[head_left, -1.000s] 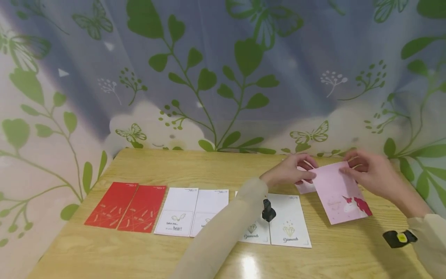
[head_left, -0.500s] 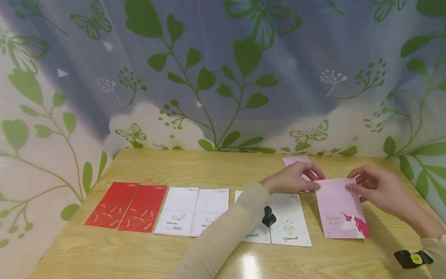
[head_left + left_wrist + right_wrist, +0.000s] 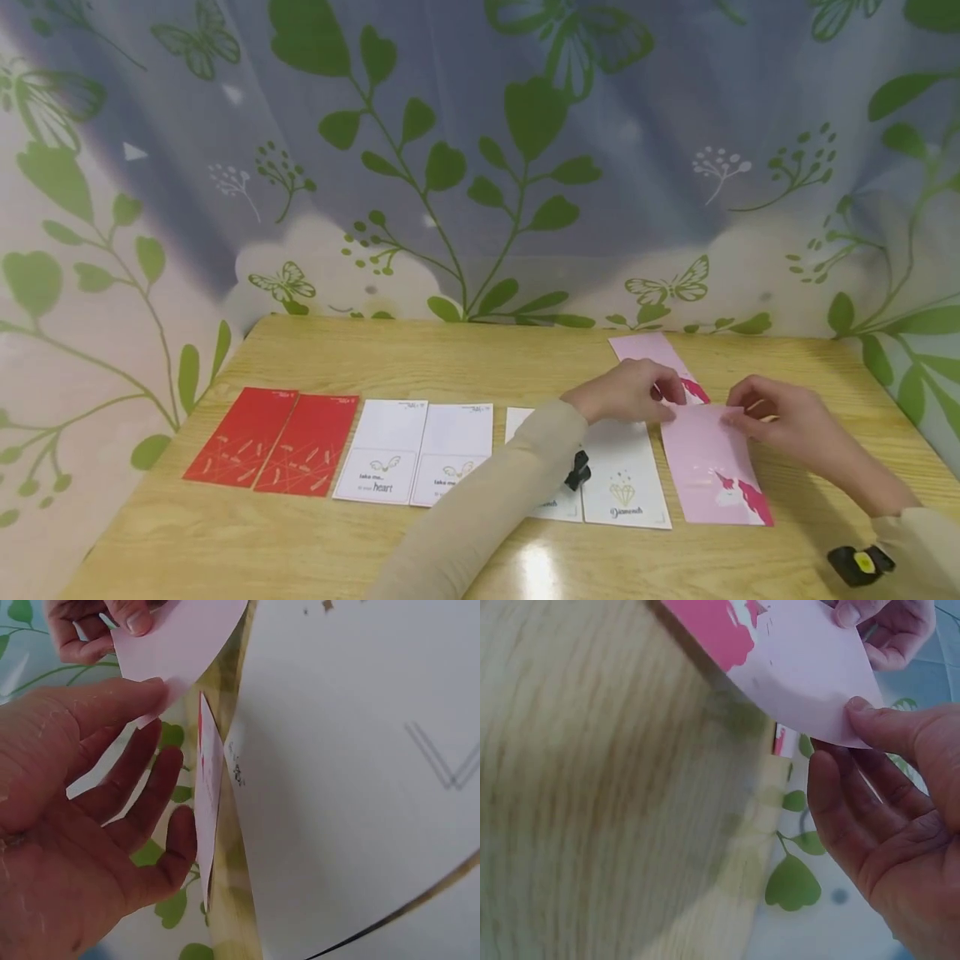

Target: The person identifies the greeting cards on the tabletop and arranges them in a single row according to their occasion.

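Observation:
A pink card (image 3: 712, 467) with a white unicorn and dark-pink mane stands right of the white cards, its far edge lifted and bowed. My left hand (image 3: 626, 392) pinches its far left corner between thumb and fingers. At the far right corner my right hand (image 3: 787, 433) pinches it too, thumb on the printed face in the right wrist view, where the card (image 3: 810, 667) curves up from the table. Behind them a second pink unicorn card (image 3: 648, 346) lies on the table, partly covered by the left hand.
Leftward in a row on the wooden table (image 3: 420, 358) lie two red cards (image 3: 307, 446), two white winged-heart cards (image 3: 386, 450) and two white diamond cards (image 3: 626, 483). My left sleeve (image 3: 480, 508) crosses over some of them. A patterned curtain (image 3: 465, 167) hangs behind the table.
Both hands have brought the pink unicorn card down and slightly left, toward the diamond cards. The second pink card behind has come further into view.

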Motion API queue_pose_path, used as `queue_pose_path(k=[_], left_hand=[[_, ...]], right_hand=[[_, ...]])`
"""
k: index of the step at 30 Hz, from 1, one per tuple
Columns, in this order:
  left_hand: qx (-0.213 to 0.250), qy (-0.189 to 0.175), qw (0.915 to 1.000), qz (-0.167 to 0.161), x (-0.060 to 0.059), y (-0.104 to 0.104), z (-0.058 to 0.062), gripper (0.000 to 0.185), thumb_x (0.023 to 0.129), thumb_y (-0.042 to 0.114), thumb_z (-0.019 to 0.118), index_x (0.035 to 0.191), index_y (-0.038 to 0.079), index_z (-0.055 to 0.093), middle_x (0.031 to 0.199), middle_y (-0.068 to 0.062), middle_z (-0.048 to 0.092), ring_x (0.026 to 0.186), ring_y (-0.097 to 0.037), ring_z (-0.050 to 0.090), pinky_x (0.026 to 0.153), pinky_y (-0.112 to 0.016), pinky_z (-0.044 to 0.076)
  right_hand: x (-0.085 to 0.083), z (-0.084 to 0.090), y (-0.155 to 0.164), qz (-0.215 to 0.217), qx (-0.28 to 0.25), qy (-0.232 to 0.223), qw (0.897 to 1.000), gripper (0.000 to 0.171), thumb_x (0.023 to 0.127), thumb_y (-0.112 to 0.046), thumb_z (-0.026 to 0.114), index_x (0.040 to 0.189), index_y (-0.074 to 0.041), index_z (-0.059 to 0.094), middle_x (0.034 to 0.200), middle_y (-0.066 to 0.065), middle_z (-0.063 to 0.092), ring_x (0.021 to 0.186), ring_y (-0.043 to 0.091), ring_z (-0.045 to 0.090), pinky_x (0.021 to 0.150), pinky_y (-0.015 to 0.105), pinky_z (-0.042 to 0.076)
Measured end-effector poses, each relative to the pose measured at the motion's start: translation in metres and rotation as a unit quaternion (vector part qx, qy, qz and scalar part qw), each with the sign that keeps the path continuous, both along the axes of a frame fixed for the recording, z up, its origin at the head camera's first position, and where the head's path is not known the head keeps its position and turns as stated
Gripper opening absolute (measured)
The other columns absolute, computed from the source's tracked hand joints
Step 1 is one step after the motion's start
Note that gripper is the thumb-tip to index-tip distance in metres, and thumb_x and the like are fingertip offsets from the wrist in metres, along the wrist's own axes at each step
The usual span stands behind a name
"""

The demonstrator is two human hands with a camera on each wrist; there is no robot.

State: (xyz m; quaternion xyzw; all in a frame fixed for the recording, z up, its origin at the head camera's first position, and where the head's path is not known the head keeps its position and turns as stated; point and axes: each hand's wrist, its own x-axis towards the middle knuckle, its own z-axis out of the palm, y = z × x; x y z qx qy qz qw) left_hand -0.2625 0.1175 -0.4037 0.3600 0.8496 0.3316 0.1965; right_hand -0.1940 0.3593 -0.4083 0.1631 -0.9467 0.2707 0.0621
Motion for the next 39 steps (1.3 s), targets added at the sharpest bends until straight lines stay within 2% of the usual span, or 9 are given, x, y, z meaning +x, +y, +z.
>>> queue_pose_path(k=[6,9,12,15,17,22,31,39], left_hand=[[-0.049,0.042,0.9979,0.004,-0.001,0.003,-0.002,0.012,0.093,0.017,0.076,0.102,0.023,0.070,0.108,0.013,0.064,0.101,-0.004,0.053,0.090,-0.014,0.041],[-0.066,0.050,0.9965,0.007,-0.001,0.003,-0.003,0.012,0.092,0.020,0.076,0.101,0.025,0.070,0.112,0.014,0.065,0.103,-0.003,0.053,0.094,-0.018,0.042],[-0.083,0.053,0.9950,0.017,-0.002,0.004,-0.005,0.012,0.091,0.022,0.077,0.100,0.027,0.070,0.113,0.015,0.065,0.103,-0.002,0.054,0.106,-0.032,0.043],[-0.098,0.057,0.9933,0.023,-0.002,0.006,-0.006,0.012,0.091,0.024,0.077,0.098,0.029,0.068,0.105,0.017,0.063,0.100,-0.001,0.053,0.114,-0.048,0.038],[-0.104,0.058,0.9926,0.023,-0.002,0.008,-0.007,0.012,0.092,0.024,0.077,0.097,0.029,0.067,0.098,0.016,0.061,0.096,-0.002,0.053,0.115,-0.053,0.035],[-0.123,0.071,0.9894,0.029,-0.002,0.011,-0.008,0.011,0.092,0.025,0.077,0.095,0.029,0.066,0.094,0.015,0.058,0.095,-0.003,0.051,0.113,-0.053,0.036],[-0.147,0.088,0.9846,0.035,-0.002,0.014,-0.009,0.011,0.091,0.027,0.078,0.094,0.030,0.067,0.097,0.016,0.058,0.095,-0.004,0.052,0.112,-0.051,0.037],[-0.157,0.092,0.9826,0.035,-0.002,0.015,-0.008,0.012,0.091,0.028,0.079,0.093,0.030,0.067,0.097,0.017,0.057,0.094,-0.004,0.051,0.098,-0.042,0.038]], right_hand=[[-0.002,-0.003,-0.006,-0.002,0.031,-0.028,0.999,0.018,0.084,-0.007,0.080,0.094,-0.012,0.066,0.089,0.003,0.072,0.076,0.010,0.067,0.064,0.020,0.054],[-0.004,-0.005,-0.008,0.000,0.036,-0.033,0.999,0.019,0.084,-0.007,0.081,0.093,-0.012,0.066,0.088,0.002,0.072,0.078,0.013,0.068,0.065,0.020,0.053],[-0.006,-0.008,-0.008,0.001,0.044,-0.035,0.998,0.018,0.084,-0.007,0.081,0.091,-0.013,0.066,0.086,0.000,0.071,0.078,0.008,0.066,0.066,0.020,0.052],[-0.007,-0.010,-0.007,-0.005,0.059,-0.041,0.997,0.018,0.084,-0.010,0.082,0.091,-0.014,0.066,0.086,-0.003,0.070,0.078,0.003,0.063,0.068,0.020,0.051],[-0.008,-0.010,-0.006,-0.004,0.064,-0.045,0.997,0.018,0.084,-0.011,0.082,0.090,-0.014,0.065,0.086,-0.002,0.070,0.079,0.005,0.062,0.067,0.020,0.050],[-0.010,-0.012,-0.006,0.001,0.065,-0.058,0.996,0.020,0.084,-0.011,0.083,0.091,-0.011,0.065,0.087,0.000,0.069,0.082,0.015,0.062,0.067,0.022,0.049],[-0.011,-0.014,-0.008,-0.001,0.078,-0.063,0.995,0.020,0.083,-0.011,0.083,0.092,-0.010,0.065,0.086,0.000,0.066,0.080,0.015,0.057,0.066,0.022,0.046],[-0.013,-0.017,-0.007,-0.002,0.081,-0.068,0.994,0.021,0.083,-0.012,0.083,0.093,-0.010,0.064,0.086,0.000,0.066,0.080,0.015,0.056,0.066,0.021,0.046]])
